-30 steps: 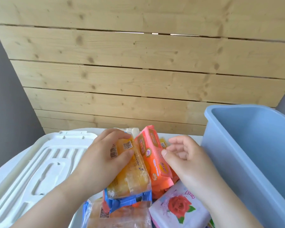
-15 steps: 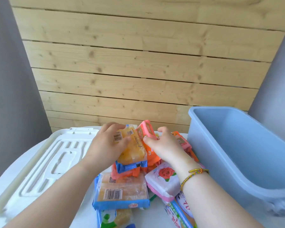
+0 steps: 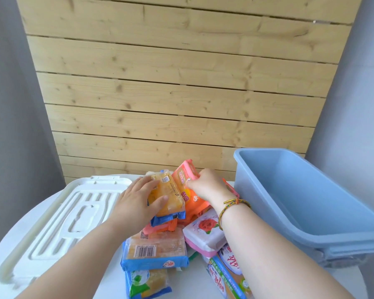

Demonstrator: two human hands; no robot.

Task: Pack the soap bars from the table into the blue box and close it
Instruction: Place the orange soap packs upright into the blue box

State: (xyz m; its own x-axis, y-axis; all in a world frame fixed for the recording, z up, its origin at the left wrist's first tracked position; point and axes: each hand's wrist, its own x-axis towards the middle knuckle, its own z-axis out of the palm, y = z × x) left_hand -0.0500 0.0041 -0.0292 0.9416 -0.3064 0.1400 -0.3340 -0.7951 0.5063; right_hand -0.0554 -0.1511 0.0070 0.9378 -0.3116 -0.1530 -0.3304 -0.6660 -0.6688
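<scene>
Wooden slat wall (image 3: 181, 93) stands behind the blue box (image 3: 300, 190), grey surfaces on both sides of it. Round white table (image 3: 192, 285) carries everything. Blue box sits on the table's right side, open at the top, lid off, bare blue inner walls showing. White lid (image 3: 58, 223) lies flat on the table well to the left of the blue box, ribbed face up. Between the lid and the blue box: 1 heap of wrapped soap bars, its right edge just beside the box's left wall. Both forearms reach in from the near edge toward this heap. Left hand (image 3: 138, 203), on the heap's side away from the blue box, has its grip closed on a yellow soap bar (image 3: 171, 195) in a clear wrapper with a blue end, fingers over the top and thumb on the front face; bar is tilted up on top of the heap. Right hand (image 3: 207, 186), nearer the blue box, has its grip pinching an orange soap bar (image 3: 185, 175), which stands tilted and touches the yellow bar. Lower in the heap, left of the blue box: 1 large yellow bar with barcode (image 3: 156, 249), 1 pink and white rose bar (image 3: 205, 231) touching it on the box side, 1 green and blue pack (image 3: 147, 281) nearest the camera. A woven bracelet (image 3: 231, 203) circles the right wrist.
</scene>
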